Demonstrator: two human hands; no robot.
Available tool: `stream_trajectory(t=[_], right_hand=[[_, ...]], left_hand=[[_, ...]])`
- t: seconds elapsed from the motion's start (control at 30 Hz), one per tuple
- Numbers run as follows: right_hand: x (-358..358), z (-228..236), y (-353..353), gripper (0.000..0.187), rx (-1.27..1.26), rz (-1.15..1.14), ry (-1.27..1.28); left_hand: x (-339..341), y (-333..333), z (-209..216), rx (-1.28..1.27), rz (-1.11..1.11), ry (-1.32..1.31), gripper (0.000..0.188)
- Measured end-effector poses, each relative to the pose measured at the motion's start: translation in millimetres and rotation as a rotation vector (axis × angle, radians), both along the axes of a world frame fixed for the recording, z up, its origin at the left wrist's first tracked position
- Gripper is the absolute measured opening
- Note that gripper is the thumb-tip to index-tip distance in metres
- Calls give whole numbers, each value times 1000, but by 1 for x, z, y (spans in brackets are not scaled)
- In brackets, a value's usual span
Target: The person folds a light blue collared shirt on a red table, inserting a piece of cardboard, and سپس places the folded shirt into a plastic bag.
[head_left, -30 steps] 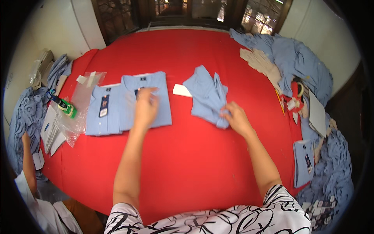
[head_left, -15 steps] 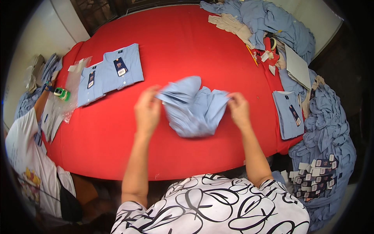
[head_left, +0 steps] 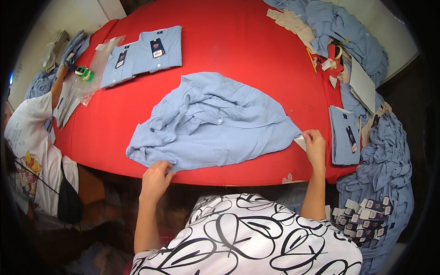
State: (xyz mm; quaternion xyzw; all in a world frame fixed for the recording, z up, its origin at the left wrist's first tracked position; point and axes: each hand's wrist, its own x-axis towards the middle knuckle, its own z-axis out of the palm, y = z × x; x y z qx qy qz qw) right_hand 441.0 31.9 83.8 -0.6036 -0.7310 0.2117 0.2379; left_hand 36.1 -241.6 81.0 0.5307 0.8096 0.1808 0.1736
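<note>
A light blue shirt [head_left: 220, 123] with a small button lies spread and rumpled on the red-covered table [head_left: 238, 50]. At its near left edge, my left hand [head_left: 156, 181] is closed on the cloth, thumb and fingers together. My right hand [head_left: 315, 145] pinches the shirt's right corner, where a small white piece [head_left: 300, 141] shows beside the fingertips. The shirt's left part is bunched in folds, while the part between my hands lies flatter.
Folded blue shirts with dark tags [head_left: 160, 52] lie at the far left. Another folded shirt [head_left: 343, 137] sits at right, near a heap of blue garments [head_left: 387, 146] and a pile of tags [head_left: 364, 217]. At left, a person [head_left: 34, 123] reaches toward a green tape dispenser [head_left: 85, 73].
The shirt, bunched up between my raised hands before, now lies spread wide on the table. My hands have moved apart, the left one nearer to me. The view has shifted slightly.
</note>
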Motion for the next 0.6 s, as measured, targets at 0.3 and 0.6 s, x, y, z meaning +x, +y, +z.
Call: stream_trajectory(t=[0.3, 0.6], right_hand=[[-30, -47, -27, 35, -50, -7, -163], [-81, 1, -85, 25, -173, 556, 8]], left_hand=[[62, 26, -18, 171, -157, 22, 19], [161, 92, -24, 536, -321, -138, 47]])
